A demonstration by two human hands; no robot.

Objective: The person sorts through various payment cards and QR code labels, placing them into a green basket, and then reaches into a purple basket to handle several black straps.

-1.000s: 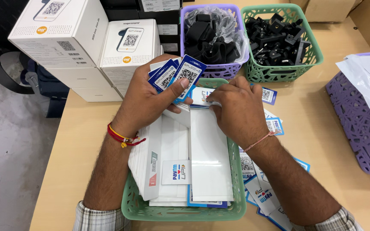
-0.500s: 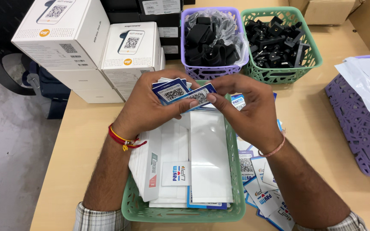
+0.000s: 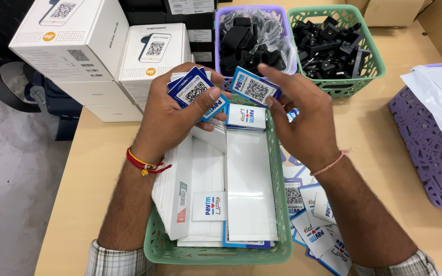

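Across the tan table (image 3: 384, 128) I see several baskets, and the green basket (image 3: 282, 204) nearest me is packed with white sheets (image 3: 249, 174) and a small stack of blue-and-white cards (image 3: 245, 117) at its far end. My left hand (image 3: 172, 120) is closed around a fanned wad of cards (image 3: 193, 92), thumb pressed on top. My right hand (image 3: 303, 122) pinches a single card (image 3: 254, 88) by its edge between thumb and fingertips, held in the air just above the basket's far rim, apart from the fan.

I judge the fan the bigger risk: it is splayed and held only by thumb pressure, so any slackening could spill cards into the basket or among the loose cards (image 3: 313, 230) already on the table at right. The single card, gripped only at one edge, could twist out and get lost among them.
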